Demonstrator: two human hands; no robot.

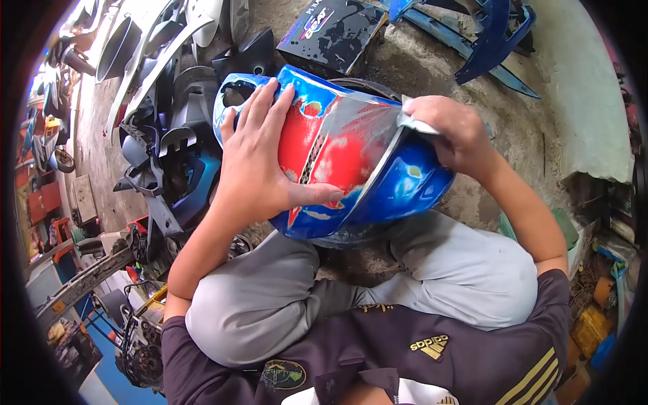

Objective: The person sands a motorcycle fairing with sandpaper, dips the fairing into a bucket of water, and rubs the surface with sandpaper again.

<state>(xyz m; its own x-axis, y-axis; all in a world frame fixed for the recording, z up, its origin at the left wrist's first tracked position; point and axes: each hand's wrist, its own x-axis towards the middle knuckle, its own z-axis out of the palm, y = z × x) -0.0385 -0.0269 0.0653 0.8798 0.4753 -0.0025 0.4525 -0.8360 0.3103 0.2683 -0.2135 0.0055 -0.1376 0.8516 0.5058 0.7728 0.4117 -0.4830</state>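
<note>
A curved panel [344,158] in blue and red, with grey and whitish worn patches, rests over my crossed legs. My left hand [260,152] lies spread on its left side, fingers towards the top edge and thumb across the red area. At the panel's upper right corner, my right hand [452,131] has its fingers closed on a pale folded sheet [417,121], which touches the edge between the grey and blue areas. A narrow slot with a mesh-like look runs down the red part.
Beyond the panel stands a black box [331,34] with wet spots. Blue plastic parts [489,47] lie at the upper right. Dark and white body parts [192,101] are heaped on the left. An engine-like metal assembly [142,344] sits at the lower left.
</note>
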